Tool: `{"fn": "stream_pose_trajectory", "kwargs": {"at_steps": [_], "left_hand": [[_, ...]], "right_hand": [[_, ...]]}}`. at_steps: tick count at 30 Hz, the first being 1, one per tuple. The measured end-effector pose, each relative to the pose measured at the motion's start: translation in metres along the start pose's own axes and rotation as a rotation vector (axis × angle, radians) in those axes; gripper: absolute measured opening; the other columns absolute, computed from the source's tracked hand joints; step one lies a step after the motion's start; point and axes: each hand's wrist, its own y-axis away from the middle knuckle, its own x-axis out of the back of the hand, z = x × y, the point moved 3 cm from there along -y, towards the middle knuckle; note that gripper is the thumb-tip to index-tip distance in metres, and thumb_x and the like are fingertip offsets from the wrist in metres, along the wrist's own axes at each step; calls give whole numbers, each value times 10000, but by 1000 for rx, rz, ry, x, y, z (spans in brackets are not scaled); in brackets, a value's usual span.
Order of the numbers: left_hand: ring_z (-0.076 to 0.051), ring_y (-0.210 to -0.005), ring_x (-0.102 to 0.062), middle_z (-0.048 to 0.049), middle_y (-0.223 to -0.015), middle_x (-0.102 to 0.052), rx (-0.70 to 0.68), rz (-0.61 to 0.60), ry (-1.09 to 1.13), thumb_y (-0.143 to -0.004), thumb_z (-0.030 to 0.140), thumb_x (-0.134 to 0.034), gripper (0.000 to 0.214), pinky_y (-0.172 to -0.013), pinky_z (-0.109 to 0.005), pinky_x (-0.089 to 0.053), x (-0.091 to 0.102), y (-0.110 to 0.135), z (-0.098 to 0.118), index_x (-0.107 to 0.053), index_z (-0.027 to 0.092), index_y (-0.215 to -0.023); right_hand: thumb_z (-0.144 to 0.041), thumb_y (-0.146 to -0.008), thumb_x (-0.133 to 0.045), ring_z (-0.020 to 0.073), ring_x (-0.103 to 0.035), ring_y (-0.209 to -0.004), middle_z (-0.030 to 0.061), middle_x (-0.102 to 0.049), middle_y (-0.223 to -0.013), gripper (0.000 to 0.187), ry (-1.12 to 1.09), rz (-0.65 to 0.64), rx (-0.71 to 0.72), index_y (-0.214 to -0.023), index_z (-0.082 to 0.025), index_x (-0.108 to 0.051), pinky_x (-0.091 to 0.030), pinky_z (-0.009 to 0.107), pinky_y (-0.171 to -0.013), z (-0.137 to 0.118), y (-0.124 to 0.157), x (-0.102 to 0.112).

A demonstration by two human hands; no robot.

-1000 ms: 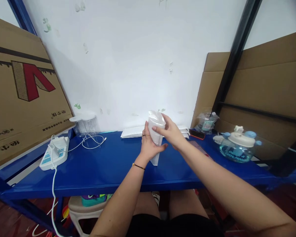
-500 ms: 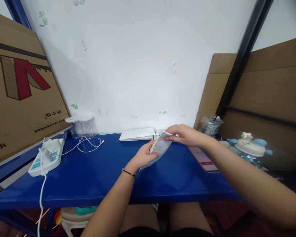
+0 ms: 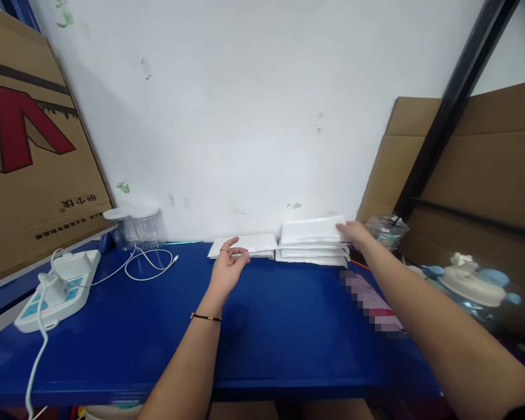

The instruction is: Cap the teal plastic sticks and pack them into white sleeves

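Observation:
Against the wall, a stack of flat white packets (image 3: 312,255) lies on the blue table. My right hand (image 3: 353,232) pinches the right edge of a white packet (image 3: 310,231) that is tilted up on top of this stack. My left hand (image 3: 230,265) is held over the table with fingers loosely curled and apart, holding nothing. Just behind it lies a lower pile of white packets (image 3: 258,242), partly covered by the fingers. A ring and a dark bracelet are on the left hand and wrist.
To the left are a power strip (image 3: 76,297) with plugs, a looped white cable (image 3: 151,278) and clear lidded jars (image 3: 145,230). On the right are a pixelated phone (image 3: 371,303), a plastic cup (image 3: 387,230) and a bottle with a white lid (image 3: 475,284). Cardboard (image 3: 485,175) flanks the table.
The packet both hands held over the table is no longer between them. My right hand has moved right to the right stack; my left hand has moved left, its fingers now apart.

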Motion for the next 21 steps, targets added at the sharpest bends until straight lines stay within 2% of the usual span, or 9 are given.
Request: {"fn": "stream_pose_trajectory", "kwargs": {"at_steps": [2, 4, 7, 8, 10, 12, 14, 17, 21], "left_hand": [[-123, -751, -625, -44, -964, -596, 2, 14, 7, -755, 342, -577, 550, -672, -243, -453, 1, -1, -1, -385, 195, -1249], [-122, -732, -622, -45, -959, -597, -9, 32, -13, -755, 331, -574, 547, -658, -242, -454, 2, -3, -3, -383, 196, -1249], [-112, -680, -601, -44, -968, -597, -39, 74, -150, -747, 325, -571, 541, -625, -245, -453, 5, -5, -7, -390, 204, -1243], [-109, -667, -592, -43, -974, -595, -51, 88, -211, -741, 320, -573, 542, -618, -249, -452, 6, -6, -8, -395, 208, -1241], [-114, -676, -586, -46, -1000, -583, -80, 105, -333, -726, 306, -581, 560, -628, -260, -454, 7, -6, -9, -398, 215, -1247], [-134, -738, -592, -58, -1044, -565, -116, 112, -458, -713, 295, -589, 594, -683, -284, -461, 7, -5, -10, -385, 217, -1266], [-165, -841, -589, -76, -1096, -541, -156, 114, -580, -708, 290, -593, 632, -765, -320, -458, 6, -4, -10, -361, 216, -1291], [-240, -1063, -517, -115, -1206, -477, -224, 146, -733, -689, 299, -617, 702, -894, -386, -410, 5, -1, -8, -329, 213, -1323], [-317, -1286, -280, -142, -1380, -305, -326, 254, -850, -631, 346, -683, 885, -1010, -474, -285, 3, 4, 3, -231, 227, -1382]], "right_hand": [[-236, -742, -556, 320, -541, -1033, 250, -606, -1031, 251, 111, 11, -22, -905, -56, -619, -410, 452, -855, 3, -6, -13], [-258, -740, -551, 372, -432, -1156, 272, -557, -1135, 309, 244, 54, 37, -968, -58, -613, -290, 549, -933, -7, -5, -23], [-337, -787, -481, 350, -306, -1258, 205, -453, -1312, 454, 472, 93, 395, -1188, -130, -523, -188, 569, -975, -41, 14, -44], [-355, -785, -476, 333, -274, -1281, 170, -417, -1356, 498, 499, 41, 552, -1245, -163, -482, -182, 549, -987, -54, 25, -56], [-344, -757, -501, 299, -252, -1303, 117, -396, -1388, 566, 538, -190, 833, -1303, -213, -428, -173, 501, -1011, -74, 51, -88], [-276, -698, -554, 300, -254, -1304, 125, -419, -1371, 612, 595, -300, 1012, -1293, -186, -444, -125, 486, -1033, -87, 72, -116], [-173, -718, -513, 273, -327, -1267, 134, -544, -1238, 474, 617, -293, 1090, -1191, -159, -538, -115, 451, -1042, -96, 83, -136], [-130, -802, -416, 234, -491, -1098, 124, -647, -986, 287, 541, -225, 1088, -994, -156, -627, -216, 393, -994, -110, 87, -139], [-205, -855, -363, 193, -549, -859, 89, -619, -920, 251, 198, -106, 1059, -979, -172, -578, -362, 306, -803, -143, 99, -102]]}}
